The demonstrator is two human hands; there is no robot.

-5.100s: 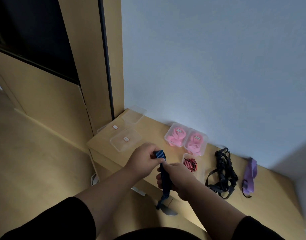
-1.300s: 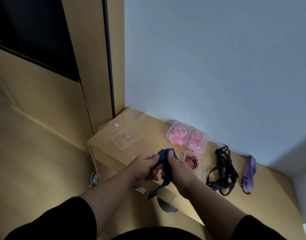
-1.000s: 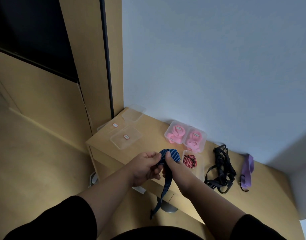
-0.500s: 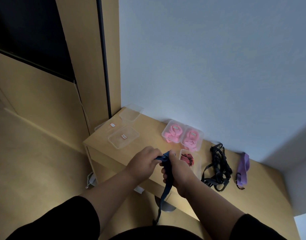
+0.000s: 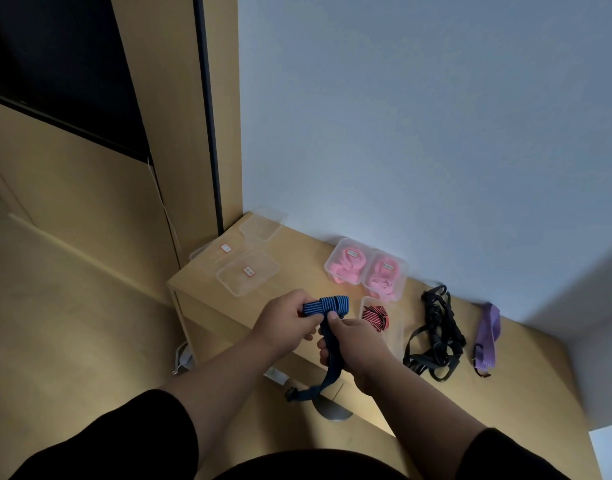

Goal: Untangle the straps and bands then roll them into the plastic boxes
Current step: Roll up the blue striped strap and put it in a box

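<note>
- Setting: a plain indoor room, home or office — the frame does not settle which.
- Fixed fittings: light wood cabinet (image 5: pixel 249 327) against a bare pale wall (image 5: pixel 418 116); tall wood panels (image 5: pixel 172 109) with a dark opening (image 5: pixel 55 57) on the left.
- Floor (image 5: pixel 72 341): wood-toned.
- Furnishing evidence: built-in, matching wood storage — no machinery or shop fixtures in sight.
- Loose goods: small clear plastic boxes (image 5: pixel 248 271) with labels, on the cabinet top.

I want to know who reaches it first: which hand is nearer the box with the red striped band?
Right. The right hand lies just beside the box with the red striped band; the left hand is farther off, beyond the blue strap.
</note>
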